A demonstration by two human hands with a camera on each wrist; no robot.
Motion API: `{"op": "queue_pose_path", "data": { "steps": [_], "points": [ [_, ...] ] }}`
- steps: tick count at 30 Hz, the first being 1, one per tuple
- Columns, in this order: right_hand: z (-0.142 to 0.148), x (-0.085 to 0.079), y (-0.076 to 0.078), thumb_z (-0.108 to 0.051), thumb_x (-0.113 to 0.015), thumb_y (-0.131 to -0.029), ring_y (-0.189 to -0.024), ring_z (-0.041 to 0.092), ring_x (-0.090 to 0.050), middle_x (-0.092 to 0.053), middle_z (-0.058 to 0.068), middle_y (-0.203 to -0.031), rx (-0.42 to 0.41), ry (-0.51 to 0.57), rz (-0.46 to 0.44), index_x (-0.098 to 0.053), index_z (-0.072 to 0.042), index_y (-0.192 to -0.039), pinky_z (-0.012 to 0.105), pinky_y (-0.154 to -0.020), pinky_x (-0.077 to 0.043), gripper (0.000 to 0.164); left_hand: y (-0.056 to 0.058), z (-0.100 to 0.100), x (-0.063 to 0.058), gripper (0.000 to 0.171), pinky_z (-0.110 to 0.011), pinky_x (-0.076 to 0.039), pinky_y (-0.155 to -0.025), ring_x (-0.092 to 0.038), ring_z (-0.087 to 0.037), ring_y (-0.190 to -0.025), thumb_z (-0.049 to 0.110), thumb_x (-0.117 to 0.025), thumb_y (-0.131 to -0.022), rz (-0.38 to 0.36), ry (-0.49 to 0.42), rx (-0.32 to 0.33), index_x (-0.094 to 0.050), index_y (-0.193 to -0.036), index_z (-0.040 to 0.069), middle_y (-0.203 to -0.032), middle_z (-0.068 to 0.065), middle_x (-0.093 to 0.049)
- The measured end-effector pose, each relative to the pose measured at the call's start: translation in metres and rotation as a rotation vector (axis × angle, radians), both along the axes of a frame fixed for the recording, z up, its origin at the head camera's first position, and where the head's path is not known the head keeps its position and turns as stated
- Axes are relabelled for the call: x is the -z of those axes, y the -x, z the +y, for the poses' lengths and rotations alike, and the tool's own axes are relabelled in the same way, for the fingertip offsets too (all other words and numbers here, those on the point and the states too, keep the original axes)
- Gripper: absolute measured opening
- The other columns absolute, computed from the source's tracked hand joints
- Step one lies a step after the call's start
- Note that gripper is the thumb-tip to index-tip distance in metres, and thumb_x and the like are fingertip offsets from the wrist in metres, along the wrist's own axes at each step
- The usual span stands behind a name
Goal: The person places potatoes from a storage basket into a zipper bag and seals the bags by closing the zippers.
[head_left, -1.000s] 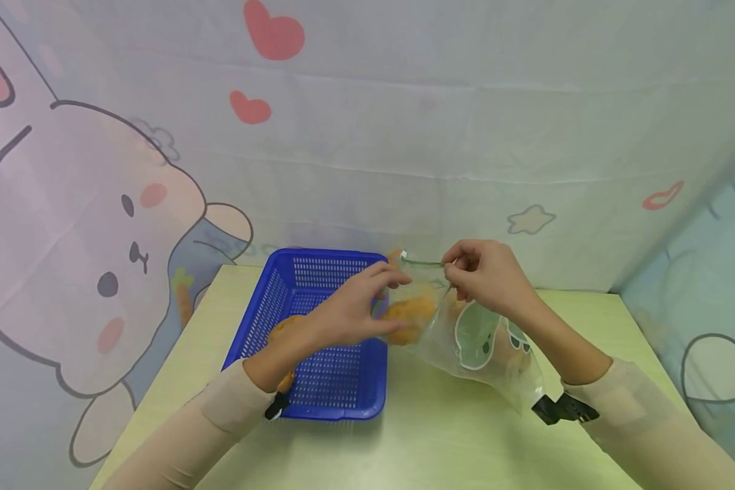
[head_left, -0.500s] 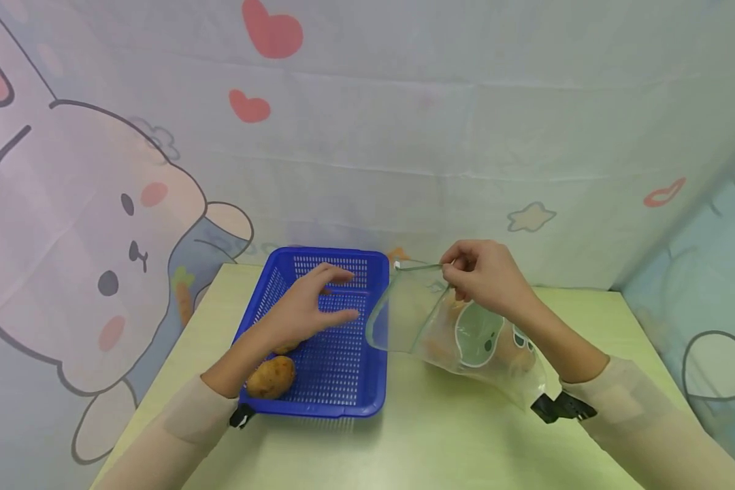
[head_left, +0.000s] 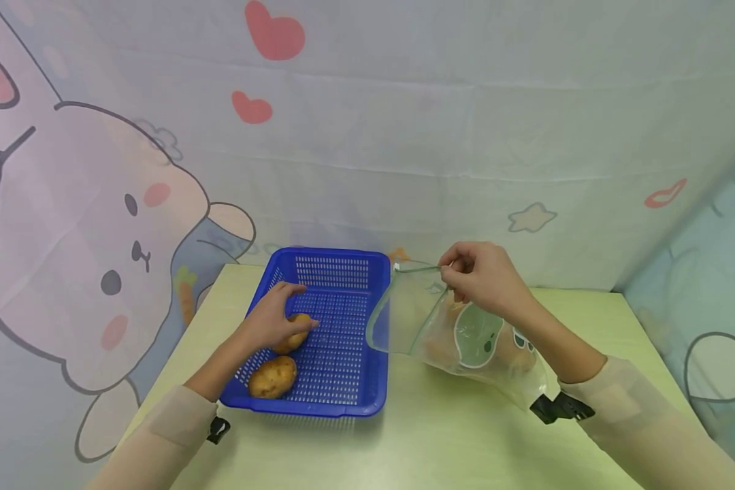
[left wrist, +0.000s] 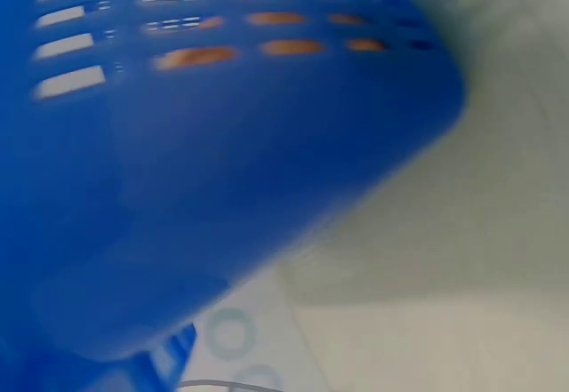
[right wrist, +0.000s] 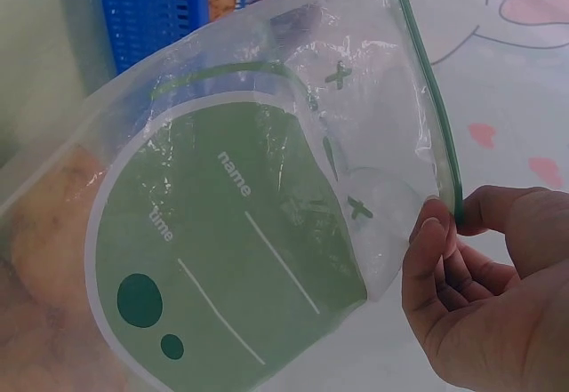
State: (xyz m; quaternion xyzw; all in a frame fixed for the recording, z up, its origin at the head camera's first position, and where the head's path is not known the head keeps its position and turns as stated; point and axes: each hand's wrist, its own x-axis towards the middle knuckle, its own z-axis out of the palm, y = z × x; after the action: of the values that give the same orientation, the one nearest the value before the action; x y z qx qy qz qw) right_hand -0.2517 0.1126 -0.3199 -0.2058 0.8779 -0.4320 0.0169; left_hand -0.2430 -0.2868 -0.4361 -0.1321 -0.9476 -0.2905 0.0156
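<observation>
Inside the blue plastic basket (head_left: pixel 376 388), my left hand (head_left: pixel 268 320) hovers over a potato (head_left: pixel 297 338), thumb and fingers spread apart. Part of that potato is hidden by the hand. A second potato (head_left: pixel 273 378) lies just nearer to me in the basket. My right hand (head_left: pixel 484 275) pinches the green-edged rim of a clear zip bag (head_left: pixel 404 313) between thumb and fingers. The bag's mouth gapes toward the basket. Brownish potatoes (right wrist: pixel 58 219) show through its wall, behind a green printed label (right wrist: pixel 222 232). The left wrist view shows mostly the basket's wall (left wrist: pixel 222 143), with no hand.
Basket and bag stand side by side on a pale green-yellow table (head_left: pixel 441 435). A printed cloth (head_left: pixel 367 136) with a rabbit and hearts hangs behind and at the sides. The bag's mouth overlaps the basket's right rim.
A potato that the left hand held in the bag's mouth has gone from there. That hand has moved away, left and down into the basket. The right hand keeps its grip on the rim.
</observation>
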Motion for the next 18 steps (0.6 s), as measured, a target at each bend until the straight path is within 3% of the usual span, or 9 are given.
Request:
{"op": "queue_pose_path", "data": {
  "steps": [11, 18],
  "points": [
    [-0.001, 0.001, 0.000, -0.010, -0.063, -0.100, -0.060, 0.026, -0.068, -0.070, 0.007, -0.076, 0.001, -0.001, -0.002, -0.074, -0.002, -0.107, 0.035, -0.056, -0.059, 0.015, 0.004, -0.003, 0.021, 0.082, -0.062, -0.046, -0.111, -0.053, -0.047, -0.130, 0.029, -0.084, -0.092, -0.144, 0.080, -0.021, -0.045, -0.153, -0.009, -0.145, -0.032, -0.046],
    [0.000, 0.002, 0.000, -0.010, -0.063, -0.100, -0.060, 0.026, -0.068, -0.070, 0.007, -0.076, 0.000, 0.000, 0.001, -0.074, -0.002, -0.107, 0.035, -0.055, -0.059, 0.015, 0.002, -0.005, 0.026, 0.070, -0.058, -0.052, -0.104, -0.059, -0.041, -0.119, 0.015, -0.081, -0.091, -0.171, 0.146, -0.023, -0.050, -0.147, -0.012, -0.137, -0.030, -0.052]
  ]
}}
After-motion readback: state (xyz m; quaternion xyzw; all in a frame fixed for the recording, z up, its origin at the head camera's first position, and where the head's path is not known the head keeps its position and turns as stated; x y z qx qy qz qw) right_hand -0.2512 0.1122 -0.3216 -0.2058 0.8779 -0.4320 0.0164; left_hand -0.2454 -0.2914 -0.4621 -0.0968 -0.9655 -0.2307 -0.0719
